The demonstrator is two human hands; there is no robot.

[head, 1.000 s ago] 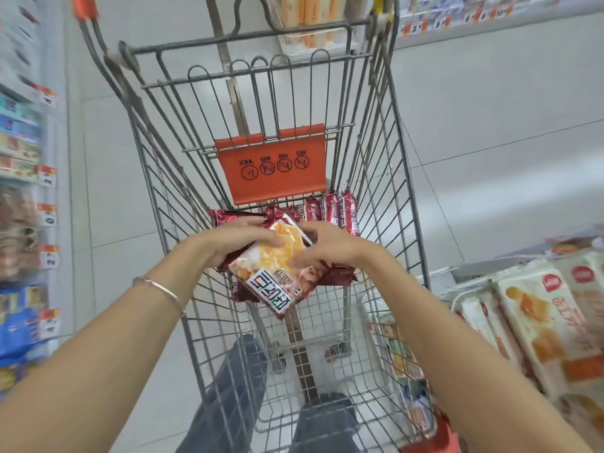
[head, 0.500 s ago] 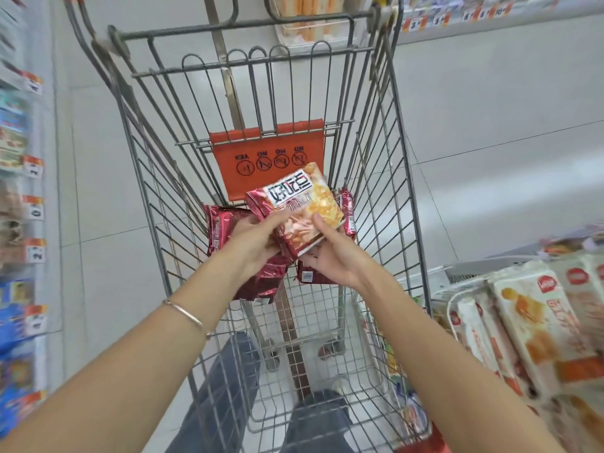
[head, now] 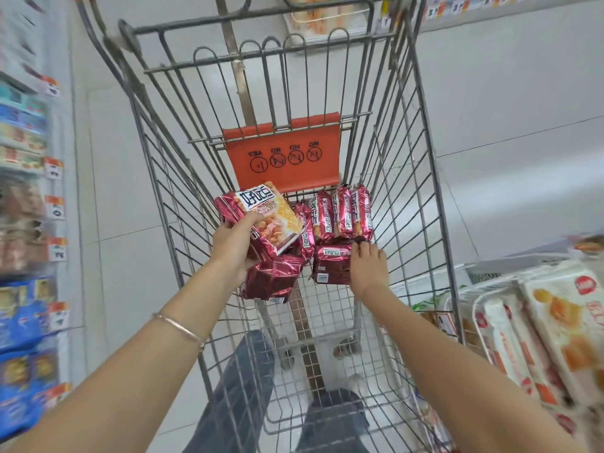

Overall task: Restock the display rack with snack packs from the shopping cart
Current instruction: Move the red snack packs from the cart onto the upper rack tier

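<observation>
Gathering stock, we judge: our left hand (head: pixel 233 246) clamps a stack of snack packs (head: pixel 261 220) inside the shopping cart (head: pixel 327 312), while our right hand (head: pixel 367 266) lies straight-fingered on a flat pack (head: pixel 330 264) near its far right corner. Next, curl round it and lift.

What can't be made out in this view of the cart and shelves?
Head view:
Left shelf goods: motion-blurred, labels unreadable.
Stack below the snack pack in the left hand: count hidden by overlap.
Right hand on the flat pack: palm hides its grip.
Right-side white packs: cut off by frame edge.
</observation>
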